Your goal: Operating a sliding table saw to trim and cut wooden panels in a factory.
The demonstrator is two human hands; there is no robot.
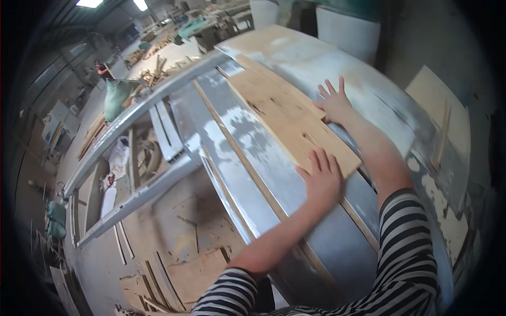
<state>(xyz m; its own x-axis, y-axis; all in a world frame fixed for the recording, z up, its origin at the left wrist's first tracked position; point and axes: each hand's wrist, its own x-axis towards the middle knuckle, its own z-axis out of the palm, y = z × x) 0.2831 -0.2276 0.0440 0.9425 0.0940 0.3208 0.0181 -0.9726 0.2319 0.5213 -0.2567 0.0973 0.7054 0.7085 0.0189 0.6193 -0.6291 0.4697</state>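
A long, wide wooden board (282, 108) with dark knots and cracks lies flat on a grey metal worktable (247, 142). My left hand (322, 176) rests on the board's near end, fingers stretched out and the palm at its edge. Farther along, my right hand (336, 102) is at the board's right side with its fingers spread, the thumb side close to a step in the edge. Neither hand is wrapped round anything. Narrow wooden strips (240, 150) run lengthwise along the tabletop to the left of the board.
A grey metal frame (153, 184) extends left from the table. Wood offcuts (197, 274) lie on the floor at lower left. A pale panel (443, 116) stands at right. A large white container (348, 34) is behind the table. Another person (103, 69) is far off at left.
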